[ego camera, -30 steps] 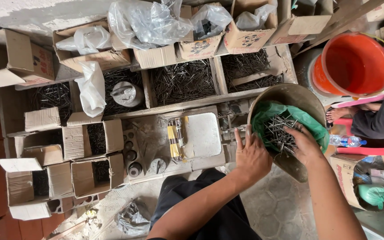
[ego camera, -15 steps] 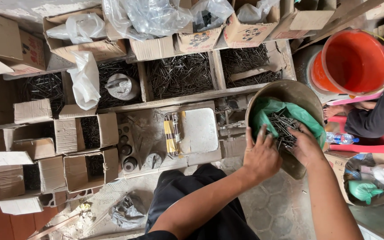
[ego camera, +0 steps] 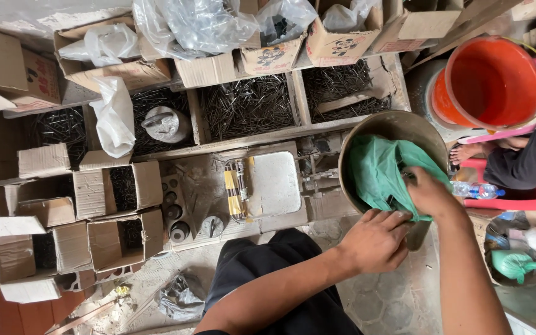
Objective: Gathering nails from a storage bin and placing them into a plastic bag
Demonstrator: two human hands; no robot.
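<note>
Head view | I judge green bag point(ego camera: 379, 174) soft, nail-heavy in metal bowl point(ego camera: 398, 124) | right hand point(ego camera: 429, 192) bunches its 3 o'clock edge, left hand point(ego camera: 376, 239) loosely curled at 6 | grip gathered mouth

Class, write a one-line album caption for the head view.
Both hands, left hand and right hand, gather a green bag in a metal bowl beside trays of nails.

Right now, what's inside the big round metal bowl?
A green plastic bag fills the metal bowl. The right hand grips the bag's top, and the left hand rests at the bowl's near rim. The bag is bunched closed, so its contents are hidden.
</note>
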